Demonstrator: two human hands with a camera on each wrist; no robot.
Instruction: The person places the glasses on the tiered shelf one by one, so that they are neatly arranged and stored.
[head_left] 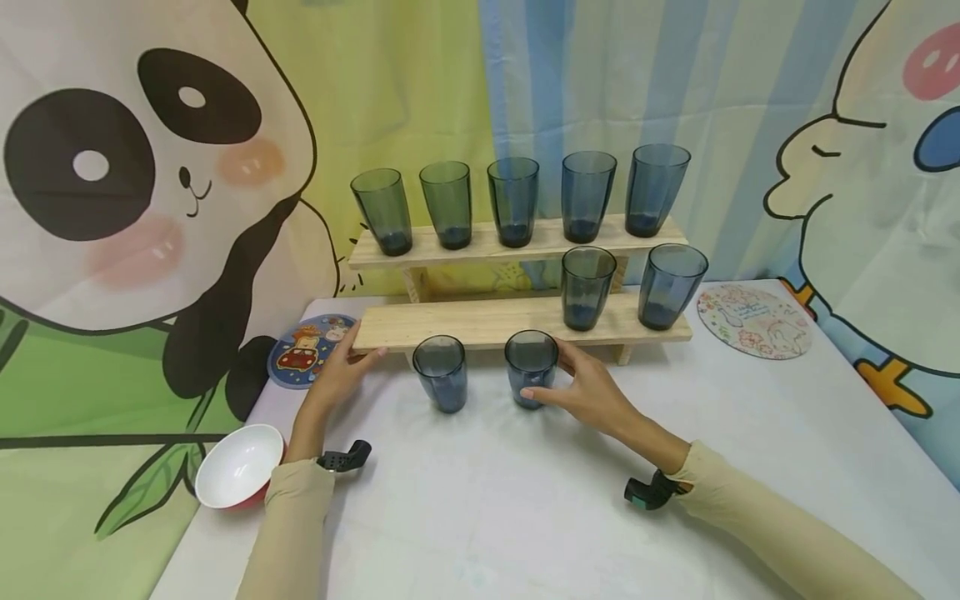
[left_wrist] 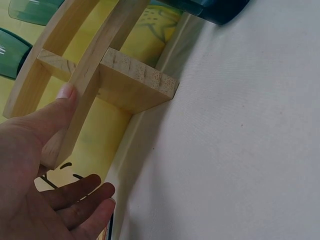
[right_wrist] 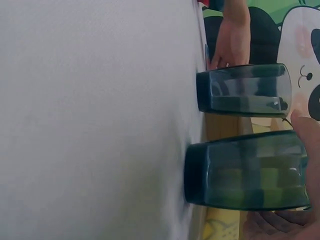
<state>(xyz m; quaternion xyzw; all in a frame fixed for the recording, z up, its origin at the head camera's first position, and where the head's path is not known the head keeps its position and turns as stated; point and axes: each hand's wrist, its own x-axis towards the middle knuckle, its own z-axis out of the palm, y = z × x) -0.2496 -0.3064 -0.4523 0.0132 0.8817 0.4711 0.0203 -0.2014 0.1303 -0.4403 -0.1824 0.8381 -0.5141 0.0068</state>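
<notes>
My right hand [head_left: 596, 398] grips a smoky blue drinking glass [head_left: 527, 367] near its rim, thumb on the near side. In the right wrist view that glass stands upright, its thick base at the white tabletop [right_wrist: 100, 110]. Just left of it, a matching glass [head_left: 441, 377] stands on the table. At the left end of the lower tier of a wooden shelf [head_left: 465, 321] is my left hand [head_left: 336, 382]. In the left wrist view its thumb [left_wrist: 62, 102] presses the board's front edge, the index finger is hidden behind the board, and the other fingers extend below.
Several glasses stand along the upper tier [head_left: 477, 250], and two more, one a glass [head_left: 587, 287], at the lower tier's right. A white bowl [head_left: 240, 467] sits by the left sleeve. Round mats lie at left [head_left: 300, 367] and right [head_left: 753, 322]. A printed curtain [head_left: 420, 83] hangs behind.
</notes>
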